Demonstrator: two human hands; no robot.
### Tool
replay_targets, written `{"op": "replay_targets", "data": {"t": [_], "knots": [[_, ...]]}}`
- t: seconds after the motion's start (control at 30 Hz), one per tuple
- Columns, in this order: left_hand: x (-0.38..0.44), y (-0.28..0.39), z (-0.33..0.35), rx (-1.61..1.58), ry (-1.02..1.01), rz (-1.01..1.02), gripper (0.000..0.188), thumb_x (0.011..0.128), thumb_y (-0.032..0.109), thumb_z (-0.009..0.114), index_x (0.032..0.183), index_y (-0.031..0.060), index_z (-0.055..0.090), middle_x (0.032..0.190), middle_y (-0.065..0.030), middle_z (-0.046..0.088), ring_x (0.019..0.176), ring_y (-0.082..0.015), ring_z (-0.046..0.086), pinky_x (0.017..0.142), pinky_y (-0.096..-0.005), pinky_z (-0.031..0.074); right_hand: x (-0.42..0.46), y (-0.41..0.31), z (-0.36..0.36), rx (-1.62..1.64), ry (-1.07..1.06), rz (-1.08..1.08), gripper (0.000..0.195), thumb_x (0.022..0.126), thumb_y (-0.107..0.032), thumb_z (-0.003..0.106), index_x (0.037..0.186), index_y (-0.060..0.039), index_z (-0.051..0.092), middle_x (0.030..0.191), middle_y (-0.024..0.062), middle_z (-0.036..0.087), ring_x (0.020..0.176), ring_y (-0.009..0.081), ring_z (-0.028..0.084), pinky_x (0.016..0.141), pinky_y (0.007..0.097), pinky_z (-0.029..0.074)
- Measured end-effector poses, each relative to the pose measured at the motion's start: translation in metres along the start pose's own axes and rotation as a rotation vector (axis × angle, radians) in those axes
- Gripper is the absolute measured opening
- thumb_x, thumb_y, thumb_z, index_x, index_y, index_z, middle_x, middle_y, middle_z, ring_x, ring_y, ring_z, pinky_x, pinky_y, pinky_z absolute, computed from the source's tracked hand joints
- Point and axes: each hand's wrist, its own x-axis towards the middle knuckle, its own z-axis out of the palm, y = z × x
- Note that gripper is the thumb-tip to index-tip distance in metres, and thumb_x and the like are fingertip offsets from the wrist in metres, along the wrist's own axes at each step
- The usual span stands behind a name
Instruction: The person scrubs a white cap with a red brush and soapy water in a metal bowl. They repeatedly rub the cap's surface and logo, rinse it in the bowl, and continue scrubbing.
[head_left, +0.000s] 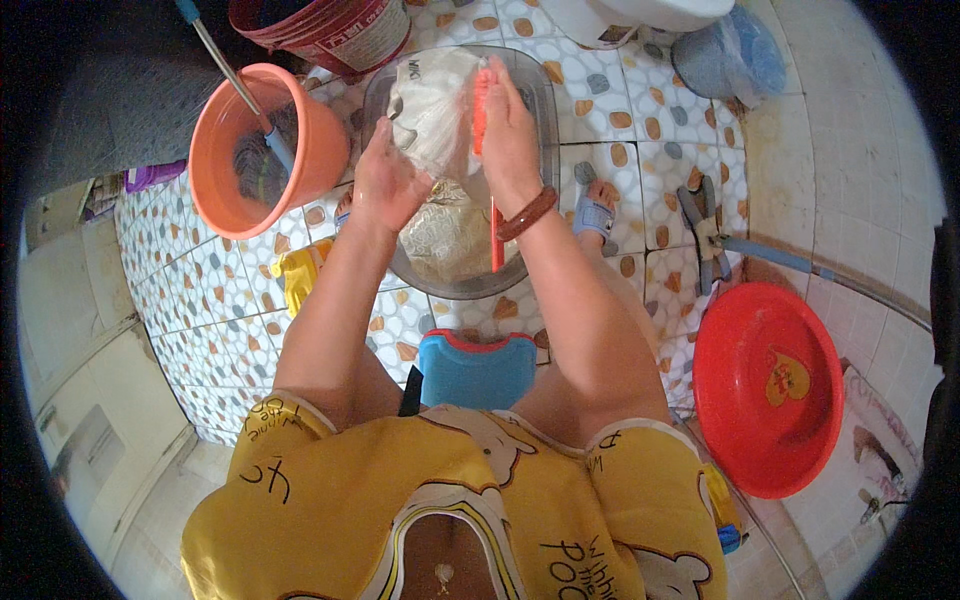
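Note:
Over a grey translucent basin (550, 161), my left hand (394, 180) holds the near left side of a wet white fabric item (435, 94), possibly a cap, with dark lettering. My right hand (511, 142) grips an orange-red brush (482, 97), its bristles against the item's right side. An orange-red strip (496, 251) shows below my right wrist; whether it is the brush's handle I cannot tell. Beige patterned fabric (446, 240) lies in the basin under my hands.
An orange bucket (322, 142) with a mop-like handle (225, 64) stands left, behind it a dark red bucket (352, 37). A red basin (765, 390) leans at right, near a squeegee-like tool (705, 232). A blue stool (478, 371) and yellow packet (304, 274) sit nearer; a lined bin (724, 56) stands far right.

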Motion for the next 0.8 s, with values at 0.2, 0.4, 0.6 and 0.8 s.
{"op": "replay_targets", "data": {"t": [0.2, 0.4, 0.6, 0.8], "knots": [[0.003, -0.004, 0.011, 0.062, 0.200, -0.101, 0.056, 0.095, 0.046, 0.053, 0.133, 0.0058, 0.047, 0.132, -0.0103, 0.054, 0.119, -0.0251, 0.054, 0.101, -0.0428, 0.043, -0.007, -0.021, -0.008, 0.292, 0.003, 0.199, 0.055, 0.102, -0.039, 0.035, 0.148, -0.0105, 0.029, 0.103, 0.0007, 0.053, 0.069, 0.0082, 0.048, 0.052, 0.0216, 0.042], [0.004, -0.002, 0.002, 0.290, 0.202, 0.010, 0.051, 0.092, 0.041, 0.061, 0.127, 0.0045, 0.054, 0.119, -0.0087, 0.061, 0.108, -0.0246, 0.060, 0.093, -0.0434, 0.047, 0.000, -0.017, -0.018, 0.172, 0.034, 0.178, 0.056, 0.102, -0.040, 0.036, 0.149, -0.0102, 0.027, 0.103, 0.0037, 0.053, 0.080, 0.0113, 0.051, 0.063, 0.0249, 0.046], [0.003, -0.005, 0.006, 0.321, 0.283, 0.130, 0.052, 0.095, 0.041, 0.056, 0.129, 0.0022, 0.052, 0.121, -0.0100, 0.060, 0.111, -0.0235, 0.058, 0.097, -0.0412, 0.044, 0.000, -0.006, -0.012, -0.371, 0.059, -0.303, 0.062, 0.095, -0.023, 0.052, 0.147, -0.0025, 0.026, 0.122, 0.0204, 0.043, 0.110, 0.0332, 0.048, 0.097, 0.0381, 0.040], [0.003, -0.004, 0.005, 0.401, 0.188, 0.232, 0.045, 0.097, 0.037, 0.051, 0.123, 0.0004, 0.054, 0.109, -0.0101, 0.062, 0.101, -0.0222, 0.058, 0.090, -0.0362, 0.045, -0.003, -0.011, -0.008, -0.518, -0.040, -0.547, 0.068, 0.089, -0.015, 0.060, 0.148, -0.0048, 0.027, 0.116, 0.0216, 0.042, 0.105, 0.0372, 0.047, 0.096, 0.0419, 0.039]]}}
